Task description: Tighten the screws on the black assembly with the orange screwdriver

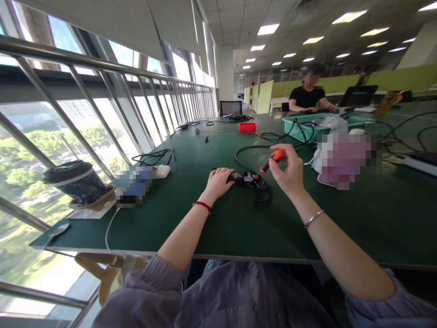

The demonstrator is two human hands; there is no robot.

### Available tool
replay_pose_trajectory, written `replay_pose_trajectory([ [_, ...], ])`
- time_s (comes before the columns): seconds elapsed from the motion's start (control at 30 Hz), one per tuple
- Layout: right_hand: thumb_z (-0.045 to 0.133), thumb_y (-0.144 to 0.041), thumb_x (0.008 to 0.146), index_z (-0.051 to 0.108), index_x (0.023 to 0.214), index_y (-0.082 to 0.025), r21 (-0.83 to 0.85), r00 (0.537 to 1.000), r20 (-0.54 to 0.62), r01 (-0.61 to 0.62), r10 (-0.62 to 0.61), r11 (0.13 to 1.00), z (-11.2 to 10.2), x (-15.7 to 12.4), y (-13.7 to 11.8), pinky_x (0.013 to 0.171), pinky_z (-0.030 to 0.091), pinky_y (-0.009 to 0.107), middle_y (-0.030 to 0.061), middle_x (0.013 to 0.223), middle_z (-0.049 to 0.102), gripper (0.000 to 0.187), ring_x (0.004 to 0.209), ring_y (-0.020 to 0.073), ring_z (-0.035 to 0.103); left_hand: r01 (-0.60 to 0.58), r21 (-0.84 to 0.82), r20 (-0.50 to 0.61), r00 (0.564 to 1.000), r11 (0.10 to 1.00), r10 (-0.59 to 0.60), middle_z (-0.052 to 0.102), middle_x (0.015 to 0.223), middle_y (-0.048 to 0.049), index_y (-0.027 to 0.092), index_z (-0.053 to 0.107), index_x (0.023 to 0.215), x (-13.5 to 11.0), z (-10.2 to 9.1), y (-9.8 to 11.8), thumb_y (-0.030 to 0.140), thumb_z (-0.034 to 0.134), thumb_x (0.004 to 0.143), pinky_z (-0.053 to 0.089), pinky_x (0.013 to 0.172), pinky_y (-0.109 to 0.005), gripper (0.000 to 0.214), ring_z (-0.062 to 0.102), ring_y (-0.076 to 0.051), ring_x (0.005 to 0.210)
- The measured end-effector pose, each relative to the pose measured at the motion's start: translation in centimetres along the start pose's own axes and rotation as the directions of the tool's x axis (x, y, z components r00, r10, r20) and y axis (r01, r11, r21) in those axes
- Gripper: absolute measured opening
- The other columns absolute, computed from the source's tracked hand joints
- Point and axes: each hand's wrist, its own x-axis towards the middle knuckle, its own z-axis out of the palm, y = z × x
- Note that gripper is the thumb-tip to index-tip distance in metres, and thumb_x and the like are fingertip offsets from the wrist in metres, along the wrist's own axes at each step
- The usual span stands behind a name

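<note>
My right hand [290,171] grips an orange and black screwdriver [266,166] between thumb and fingers. The shaft slants down and left, its tip at or just over the exposed inner parts of a black handheld device [246,178]. That device lies on the green table [191,214], with a black cable coming from it. My left hand [218,183] is wrapped over the device's left end and holds it against the tabletop. What kind of device it is cannot be made out.
A red tray [247,127] and a green basket [300,130] with cables and plastic bags stand farther back. On the left are a lidded cup [80,184], a blurred phone-like item [136,186] and black cables [153,157]. A person [309,93] sits across the table.
</note>
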Motion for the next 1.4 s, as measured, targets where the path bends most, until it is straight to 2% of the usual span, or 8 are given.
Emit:
replay_pose_trajectory([
  [0.2, 0.057, -0.032, 0.076, 0.059, 0.075, -0.023, -0.129, 0.986, -0.023, -0.168, 0.166, 0.977, -0.1, 0.1, -0.5, 0.054, 0.041, 0.028, -0.002, 0.059, 0.056, 0.01, 0.049, 0.0138, 0.05, 0.048, 0.019, -0.014, 0.999, 0.999, -0.048, 0.057, 0.133, -0.007, 0.023, 0.054, 0.129, 0.1, -0.1, 0.2, 0.031, 0.056, 0.09, 0.031, 0.11, -0.043, 0.04, 0.045, -0.025, 0.127],
  [0.47, 0.054, -0.024, 0.071, 0.059, 0.098, -0.022, -0.09, 0.988, -0.009, -0.154, 0.154, 0.984, -0.1, 0.0, -0.2, 0.059, 0.045, 0.029, 0.0003, 0.078, 0.062, 0.028, 0.061, 0.0161, 0.058, 0.069, 0.024, -0.031, 0.997, 0.997, -0.068, 0.058, 0.13, -0.0069, 0.024, 0.055, 0.127, 0.0, -0.1, 0.4, 0.03, 0.056, 0.09, 0.031, 0.11, -0.045, 0.037, 0.046, -0.026, 0.125],
  [0.6, 0.057, -0.033, 0.073, 0.062, 0.081, -0.022, -0.15, 0.965, 0.002, -0.258, 0.261, 0.954, 0.0, 0.1, -0.3, 0.056, 0.042, 0.028, 0.0001, 0.065, 0.06, 0.014, 0.056, 0.0168, 0.056, 0.1, 0.044, -0.051, 0.994, 0.994, -0.098, 0.058, 0.13, -0.007, 0.023, 0.054, 0.127, 0.1, 0.2, 0.2, 0.031, 0.056, 0.09, 0.031, 0.11, -0.044, 0.038, 0.046, -0.026, 0.125],
  [0.73, 0.054, -0.038, 0.076, 0.061, 0.066, -0.022, -0.162, 0.927, 0.048, -0.36, 0.372, 0.919, 0.1, 0.3, 0.0, 0.047, 0.035, 0.026, -0.0003, 0.051, 0.053, 0.02, 0.048, 0.0161, 0.051, 0.111, 0.059, -0.072, 0.992, 0.992, -0.107, 0.058, 0.13, -0.0075, 0.021, 0.053, 0.129, 0.2, 0.6, -0.1, 0.032, 0.055, 0.091, 0.03, 0.11, -0.044, 0.039, 0.046, -0.027, 0.125],
  [0.9, 0.057, -0.033, 0.072, 0.062, 0.078, -0.022, -0.125, 0.925, 0.036, -0.371, 0.378, 0.92, 0.0, 0.4, 0.3, 0.048, 0.037, 0.026, -0.0023, 0.054, 0.053, 0.014, 0.049, 0.0161, 0.052, 0.102, 0.047, -0.075, 0.992, 0.994, -0.098, 0.058, 0.131, -0.0063, 0.023, 0.053, 0.128, 0.3, 0.7, -0.3, 0.033, 0.055, 0.091, 0.031, 0.11, -0.043, 0.039, 0.045, -0.026, 0.125],
  [1.07, 0.059, -0.027, 0.069, 0.058, 0.097, -0.023, -0.114, 0.964, -0.03, -0.267, 0.265, 0.957, 0.2, 0.2, 0.5, 0.053, 0.042, 0.027, -0.0029, 0.067, 0.058, 0.028, 0.053, 0.0149, 0.055, 0.103, 0.031, -0.074, 0.992, 0.994, -0.1, 0.057, 0.131, -0.0066, 0.023, 0.053, 0.128, 0.3, 0.7, -0.4, 0.032, 0.055, 0.09, 0.029, 0.111, -0.043, 0.039, 0.045, -0.026, 0.126],
  [1.2, 0.058, -0.037, 0.075, 0.061, 0.083, -0.022, -0.143, 0.941, -0.003, -0.335, 0.338, 0.931, 0.0, 0.3, 0.6, 0.047, 0.037, 0.025, -0.0025, 0.057, 0.054, 0.017, 0.047, 0.0151, 0.052, 0.1, 0.027, -0.084, 0.992, 0.995, -0.097, 0.058, 0.131, -0.0061, 0.024, 0.052, 0.129, 0.3, 0.8, -0.5, 0.032, 0.054, 0.09, 0.029, 0.111, -0.043, 0.04, 0.045, -0.026, 0.126],
  [1.4, 0.05, -0.045, 0.083, 0.061, 0.07, -0.021, -0.143, 0.93, 0.022, -0.361, 0.367, 0.922, -0.2, 0.5, 0.7, 0.045, 0.032, 0.025, -0.0004, 0.053, 0.053, 0.029, 0.045, 0.0143, 0.048, 0.096, 0.027, -0.085, 0.992, 0.995, -0.094, 0.058, 0.131, -0.0066, 0.022, 0.053, 0.129, 0.2, 0.8, -0.5, 0.032, 0.054, 0.09, 0.028, 0.112, -0.044, 0.041, 0.045, -0.026, 0.126],
])
